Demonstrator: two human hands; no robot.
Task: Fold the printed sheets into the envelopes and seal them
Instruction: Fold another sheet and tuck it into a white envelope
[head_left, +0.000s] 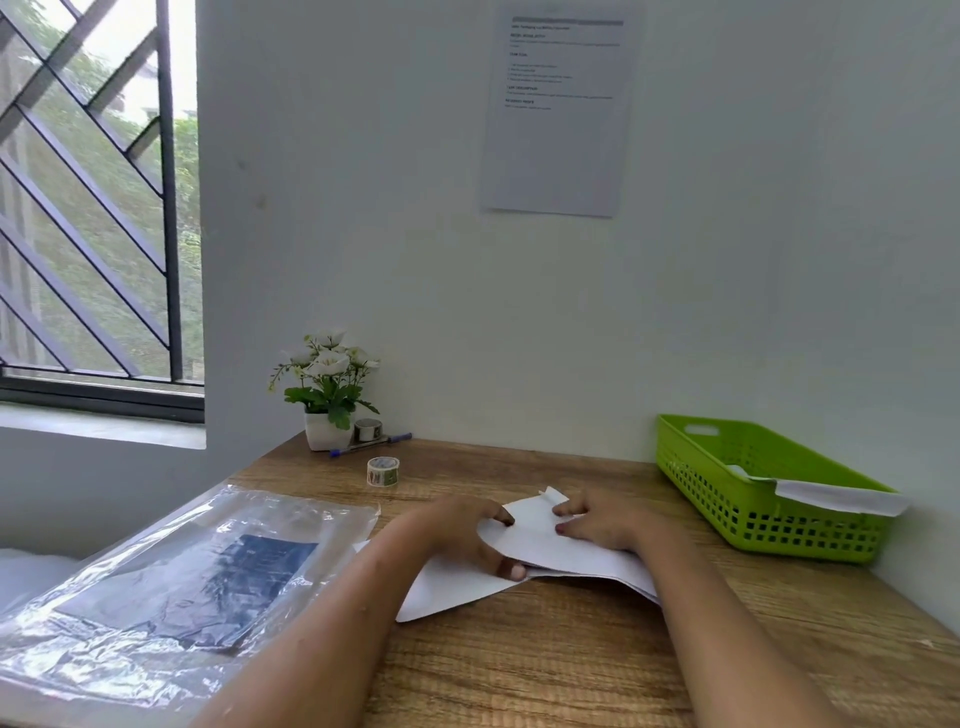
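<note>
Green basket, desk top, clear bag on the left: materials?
Green basket: moulded plastic, satin, judging by its gridded perforated walls. Desk top: wood grain, matte, possibly laminate; cannot tell. Clear bag: thin glossy plastic film, crinkled, with glare.

Paper sheets (545, 545) lie mid-way along the wooden table (571, 649), under the left hand (467, 535) and right hand (597, 525). Plastic packets (171, 587) sit to their left, and a basket (753, 519) holding paper (841, 496) to their right. Behind them stands a tape roll (383, 471); farther back, by the wall, are a potted plant (327, 395), a small tin (368, 429) and a pen (370, 445).
</note>
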